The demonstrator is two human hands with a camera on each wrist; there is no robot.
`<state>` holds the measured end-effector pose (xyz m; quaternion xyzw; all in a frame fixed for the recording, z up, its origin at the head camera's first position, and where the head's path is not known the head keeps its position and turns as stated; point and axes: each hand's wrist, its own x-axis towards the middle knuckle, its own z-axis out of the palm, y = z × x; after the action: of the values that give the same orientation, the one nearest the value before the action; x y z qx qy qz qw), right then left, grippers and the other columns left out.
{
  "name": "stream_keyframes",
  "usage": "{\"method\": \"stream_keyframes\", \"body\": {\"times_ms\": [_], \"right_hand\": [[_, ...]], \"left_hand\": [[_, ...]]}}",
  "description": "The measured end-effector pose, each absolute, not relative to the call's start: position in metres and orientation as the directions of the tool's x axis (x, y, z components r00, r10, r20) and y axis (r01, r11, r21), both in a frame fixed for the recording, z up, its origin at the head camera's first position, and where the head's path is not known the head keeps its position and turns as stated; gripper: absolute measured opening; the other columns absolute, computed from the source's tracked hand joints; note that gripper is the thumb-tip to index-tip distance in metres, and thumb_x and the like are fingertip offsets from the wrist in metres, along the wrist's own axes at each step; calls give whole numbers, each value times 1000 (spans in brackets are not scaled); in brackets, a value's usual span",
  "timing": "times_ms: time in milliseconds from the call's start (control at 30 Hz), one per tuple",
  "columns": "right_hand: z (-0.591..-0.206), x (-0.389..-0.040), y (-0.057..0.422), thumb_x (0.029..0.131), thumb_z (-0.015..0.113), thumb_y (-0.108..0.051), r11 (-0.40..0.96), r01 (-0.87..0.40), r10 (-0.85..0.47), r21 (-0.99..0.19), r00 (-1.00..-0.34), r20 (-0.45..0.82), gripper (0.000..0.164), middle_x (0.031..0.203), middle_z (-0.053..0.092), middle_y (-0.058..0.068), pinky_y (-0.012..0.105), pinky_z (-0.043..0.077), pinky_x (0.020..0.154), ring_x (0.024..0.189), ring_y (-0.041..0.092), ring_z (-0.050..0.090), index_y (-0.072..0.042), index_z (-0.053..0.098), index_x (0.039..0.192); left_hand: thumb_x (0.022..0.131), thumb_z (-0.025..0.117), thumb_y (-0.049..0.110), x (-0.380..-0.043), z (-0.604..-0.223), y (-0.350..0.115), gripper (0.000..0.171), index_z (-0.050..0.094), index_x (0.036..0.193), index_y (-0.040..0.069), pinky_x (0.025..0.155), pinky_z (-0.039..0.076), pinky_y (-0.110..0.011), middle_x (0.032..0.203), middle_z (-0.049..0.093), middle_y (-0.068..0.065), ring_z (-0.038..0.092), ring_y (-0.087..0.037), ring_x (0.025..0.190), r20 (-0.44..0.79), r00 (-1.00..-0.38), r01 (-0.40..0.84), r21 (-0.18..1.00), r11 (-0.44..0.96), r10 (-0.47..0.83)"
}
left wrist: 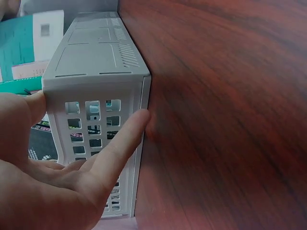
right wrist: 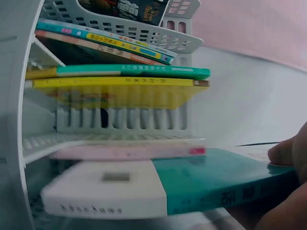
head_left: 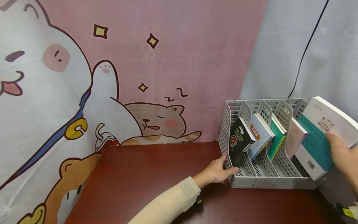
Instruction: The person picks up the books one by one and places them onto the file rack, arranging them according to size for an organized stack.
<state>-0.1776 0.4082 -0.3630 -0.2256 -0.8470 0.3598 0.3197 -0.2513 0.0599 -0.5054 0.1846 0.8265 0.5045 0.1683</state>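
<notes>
My right hand (head_left: 345, 158) grips a thick white-and-teal book (head_left: 314, 152) by its upper right part, thumb on the cover. The book is tilted, its lower end at the rightmost compartment of a grey plastic book rack (head_left: 275, 183). In the right wrist view, the book (right wrist: 112, 187) lies beside a thin pink book (right wrist: 129, 151). My left hand (head_left: 215, 170) holds the rack's left end wall, thumb over the front edge. In the left wrist view, the fingers of that hand (left wrist: 62, 187) lie along the perforated wall (left wrist: 93, 122).
Other compartments hold a black book (head_left: 240, 140), a blue-and-white book (head_left: 260, 135) and green-edged books (head_left: 277, 140), all leaning. The rack stands on a dark red wooden table (head_left: 156, 174). Behind hang a pink cartoon cloth (head_left: 195, 62) and a pale curtain with a black cable (head_left: 305, 51).
</notes>
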Motion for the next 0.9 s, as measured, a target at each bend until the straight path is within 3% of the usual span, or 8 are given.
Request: {"method": "stream_keyframes", "body": {"times_ms": [100, 200, 333, 467, 567, 667, 800, 900], "right_hand": [[-364, -186, 412, 118, 41, -35, 580, 199, 620, -790, -737, 270, 65, 164, 42, 43, 13, 48, 43, 90, 38, 78, -3, 27, 172], [-366, -192, 415, 117, 44, -41, 591, 173, 585, -788, -764, 271, 69, 157, 46, 47, 9, 40, 41, 61, 2, 60, -1, 31, 171], [-367, -201, 413, 116, 44, -46, 592, 170, 559, -788, -791, 249, 72, 158, 46, 47, 30, 57, 44, 82, 37, 76, -2, 32, 172], [-371, -209, 411, 117, 38, -50, 585, 190, 555, -788, -802, 219, 73, 162, 42, 46, 61, 59, 56, 128, 73, 56, -5, 29, 173], [-377, -218, 412, 117, 35, -52, 598, 191, 548, -779, -806, 223, 73, 161, 46, 44, 40, 58, 46, 124, 66, 59, -5, 31, 173], [-384, -227, 417, 116, 35, -54, 607, 171, 542, -776, -803, 247, 74, 155, 52, 43, 17, 45, 46, 90, 26, 72, -4, 38, 170], [-393, -234, 426, 116, 36, -52, 604, 119, 524, -788, -804, 280, 70, 123, 68, 34, 19, 41, 51, 68, -9, 46, 4, 55, 154], [-398, -238, 432, 115, 36, -54, 593, 114, 523, -797, -807, 274, 66, 85, 66, 10, 30, 41, 50, 62, 1, 47, 6, 64, 123]], "left_hand": [[101, 80, 46, -251, -505, 60, 90, 35, 174, 20, 55, 63, -37, 161, 60, -22, 77, -32, 58, -94, -877, 137, 892, 432, 472], [100, 80, 47, -252, -505, 60, 90, 35, 174, 22, 55, 63, -36, 163, 59, -20, 77, -32, 58, -98, -878, 136, 888, 439, 469], [101, 80, 47, -254, -505, 60, 88, 36, 174, 23, 56, 63, -38, 164, 59, -17, 77, -33, 59, -93, -882, 135, 890, 436, 463], [101, 79, 47, -255, -505, 61, 88, 36, 174, 25, 56, 63, -37, 164, 59, -16, 78, -32, 59, -92, -883, 134, 890, 435, 461], [101, 79, 47, -255, -505, 60, 88, 36, 174, 25, 56, 64, -39, 164, 58, -17, 77, -31, 58, -98, -882, 128, 892, 434, 462], [101, 79, 47, -254, -505, 59, 89, 35, 174, 24, 55, 63, -37, 164, 58, -18, 76, -31, 57, -103, -881, 126, 889, 440, 462], [101, 78, 48, -253, -505, 59, 90, 34, 175, 23, 53, 60, -31, 165, 58, -17, 76, -32, 57, -101, -880, 133, 885, 445, 464], [101, 78, 48, -252, -506, 60, 90, 33, 175, 21, 53, 59, -30, 165, 57, -18, 77, -33, 58, -100, -881, 133, 885, 446, 462]]}}
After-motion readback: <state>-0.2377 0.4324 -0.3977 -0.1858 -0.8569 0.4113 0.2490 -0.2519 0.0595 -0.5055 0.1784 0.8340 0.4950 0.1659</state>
